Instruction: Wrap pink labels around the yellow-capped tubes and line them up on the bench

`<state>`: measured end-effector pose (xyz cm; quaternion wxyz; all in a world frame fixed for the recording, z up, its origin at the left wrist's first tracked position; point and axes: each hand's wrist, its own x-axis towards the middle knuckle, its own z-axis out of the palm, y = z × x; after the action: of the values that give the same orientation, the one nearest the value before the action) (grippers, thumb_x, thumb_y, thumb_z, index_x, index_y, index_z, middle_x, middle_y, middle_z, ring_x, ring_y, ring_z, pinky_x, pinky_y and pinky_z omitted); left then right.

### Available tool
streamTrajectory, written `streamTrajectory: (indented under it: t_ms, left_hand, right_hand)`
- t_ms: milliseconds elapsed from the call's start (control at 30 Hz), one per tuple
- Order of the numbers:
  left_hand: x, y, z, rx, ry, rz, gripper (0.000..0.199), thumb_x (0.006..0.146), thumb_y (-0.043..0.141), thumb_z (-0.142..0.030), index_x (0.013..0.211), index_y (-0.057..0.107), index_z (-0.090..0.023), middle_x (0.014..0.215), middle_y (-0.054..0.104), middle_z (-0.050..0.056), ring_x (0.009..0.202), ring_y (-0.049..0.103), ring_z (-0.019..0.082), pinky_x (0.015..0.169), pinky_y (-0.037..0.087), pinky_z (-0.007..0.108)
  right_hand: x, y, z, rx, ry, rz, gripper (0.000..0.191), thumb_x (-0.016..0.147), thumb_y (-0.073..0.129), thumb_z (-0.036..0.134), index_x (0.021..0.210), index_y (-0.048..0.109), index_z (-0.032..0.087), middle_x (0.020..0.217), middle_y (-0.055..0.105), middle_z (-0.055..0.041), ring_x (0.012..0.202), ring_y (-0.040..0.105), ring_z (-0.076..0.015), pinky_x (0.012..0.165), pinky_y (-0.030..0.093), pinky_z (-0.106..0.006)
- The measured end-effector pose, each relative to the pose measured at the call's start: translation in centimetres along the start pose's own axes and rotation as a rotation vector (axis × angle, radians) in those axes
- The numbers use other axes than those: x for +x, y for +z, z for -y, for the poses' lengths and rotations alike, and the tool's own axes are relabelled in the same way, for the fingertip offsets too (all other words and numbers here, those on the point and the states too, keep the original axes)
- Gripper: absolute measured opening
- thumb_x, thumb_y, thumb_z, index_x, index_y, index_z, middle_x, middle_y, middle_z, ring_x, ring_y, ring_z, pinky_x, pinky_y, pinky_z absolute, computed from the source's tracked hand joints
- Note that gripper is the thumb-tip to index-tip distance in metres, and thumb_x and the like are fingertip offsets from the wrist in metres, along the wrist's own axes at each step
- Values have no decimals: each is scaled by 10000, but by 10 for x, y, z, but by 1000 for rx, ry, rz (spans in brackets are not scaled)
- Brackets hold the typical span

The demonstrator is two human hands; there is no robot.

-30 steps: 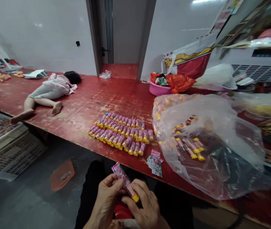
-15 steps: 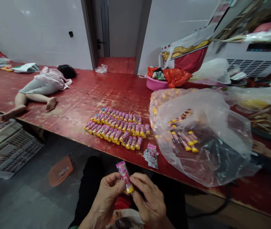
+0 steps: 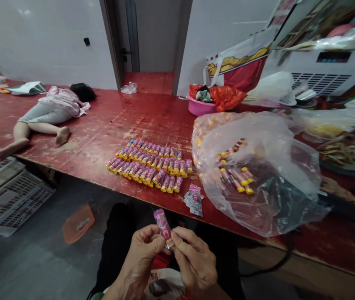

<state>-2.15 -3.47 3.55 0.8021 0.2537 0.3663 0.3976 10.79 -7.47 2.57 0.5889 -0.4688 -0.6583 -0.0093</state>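
Note:
A small pink-labelled tube with a yellow end (image 3: 164, 228) is held between both hands above my lap, tilted slightly. My left hand (image 3: 144, 252) pinches its left side with thumb and fingers. On its right side, near the yellow end, my right hand (image 3: 192, 256) grips it with the fingertips. Several similar tubes (image 3: 147, 164) lie in rows on the red table. Right of the rows sits a small pile of pink and silver packets (image 3: 194, 200). A large clear plastic bag (image 3: 277, 166) with more tubes inside spreads over the table's right part.
A person (image 3: 50, 104) lies on the red table (image 3: 86, 146) at the left. Behind the bag stands a pink basin (image 3: 200, 108) with red plastic. White crates (image 3: 11, 200) are at the lower left, and an orange stool (image 3: 79, 225) is on the floor.
The view has shifted slightly, so the table items appear a little further left and higher. The tube has turned a little between my fingers, with both hands still on it.

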Motion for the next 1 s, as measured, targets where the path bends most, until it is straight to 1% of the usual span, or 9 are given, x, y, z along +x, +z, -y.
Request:
streamTrajectory:
  t_ms: [233,367,500,633,733,833,867,933,1000]
  left_hand:
    - [2,-1,1,-7,-19,0,392,554,932,-378,789,752,-122,627,689,65,537,623,122,570,505,178]
    - [6,-5,1,-17,-3,9,381,591,916,-369,826,756,-117,678,701,85,565,633,125,598,523,192]
    - [12,-5,-3,18,21,-39,383,561,931,-361,803,751,-125,671,691,63,532,616,112,564,513,187]
    - [18,-6,-13,119,80,-125,394,562,924,-386,803,746,-130,683,696,59,575,610,118,566,501,185]
    - [26,-14,-34,321,165,-188,411,613,887,-413,881,745,-136,797,731,82,651,631,149,615,512,216]
    - [44,-32,-71,620,317,-199,472,664,815,-480,967,732,-127,895,747,106,807,669,223,747,529,289]
    - [52,-40,-86,739,400,-233,503,669,784,-514,981,726,-122,906,747,109,839,671,242,772,525,308]
    - [72,-55,-120,874,523,-342,547,606,785,-528,962,715,-118,861,738,94,820,657,253,752,503,315]
    - [95,-68,-151,978,601,-449,556,554,793,-498,964,690,-137,740,705,43,732,629,236,671,466,305]
  right_hand:
    - [2,-3,-3,-65,-49,8,273,944,491,95,1145,661,164,966,686,-92,812,702,-186,624,588,-241]
    - [-3,3,-10,-146,-96,-20,282,943,471,97,1152,655,144,980,691,-104,839,706,-195,656,596,-255]
    - [-5,12,-15,-158,-151,-12,276,954,448,89,1163,627,98,985,689,-118,899,698,-201,732,591,-274]
    - [-7,11,-20,-212,-188,-1,233,977,445,105,1128,622,105,968,700,-108,907,694,-203,731,588,-290]
    - [-14,4,-29,-260,-196,1,195,964,465,83,1044,641,111,925,706,-95,876,700,-201,720,592,-288]
    - [-28,-5,-43,-247,-157,-42,180,945,483,64,1014,645,100,898,698,-99,820,705,-184,674,599,-254]
    - [-33,-8,-48,-248,-151,-52,174,942,490,67,1009,647,100,894,697,-99,805,706,-183,661,602,-247]
    - [-43,-13,-57,-265,-152,-43,171,941,495,72,987,655,110,882,698,-96,790,710,-188,653,609,-248]
    - [-49,-18,-63,-275,-150,-27,178,950,485,81,960,658,121,868,699,-91,769,712,-186,647,612,-245]
